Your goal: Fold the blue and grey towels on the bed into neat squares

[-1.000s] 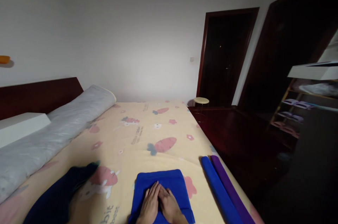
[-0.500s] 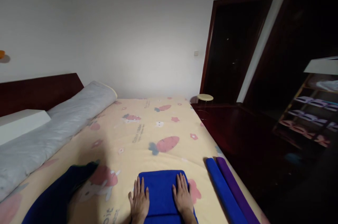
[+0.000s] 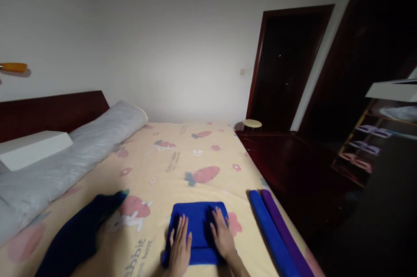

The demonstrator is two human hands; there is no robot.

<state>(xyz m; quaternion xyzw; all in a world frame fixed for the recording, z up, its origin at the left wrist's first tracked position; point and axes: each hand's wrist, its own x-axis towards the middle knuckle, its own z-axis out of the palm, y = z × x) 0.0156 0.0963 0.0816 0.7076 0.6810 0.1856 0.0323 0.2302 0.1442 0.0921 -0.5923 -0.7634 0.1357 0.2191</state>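
Note:
A folded bright blue towel [image 3: 198,216] lies on the yellow patterned bedsheet [image 3: 182,159] near the front edge. My left hand [image 3: 180,246] rests flat on its left part, fingers spread. My right hand [image 3: 222,235] lies flat on its right part, fingers apart. Neither hand grips anything. To the right, a rolled blue towel [image 3: 269,235] and a rolled purple towel [image 3: 286,238] lie side by side along the bed's right edge.
A dark navy cloth [image 3: 78,235] lies crumpled at the left front. A grey rolled duvet [image 3: 74,155] and a white box [image 3: 32,148] sit by the dark headboard [image 3: 48,109]. A small round stool [image 3: 251,124], dark doorway [image 3: 283,68] and shelves [image 3: 368,146] stand right.
My hands, together at the towel's middle a second ago, spread to its sides, then came slightly inward on top. The view shifted a little.

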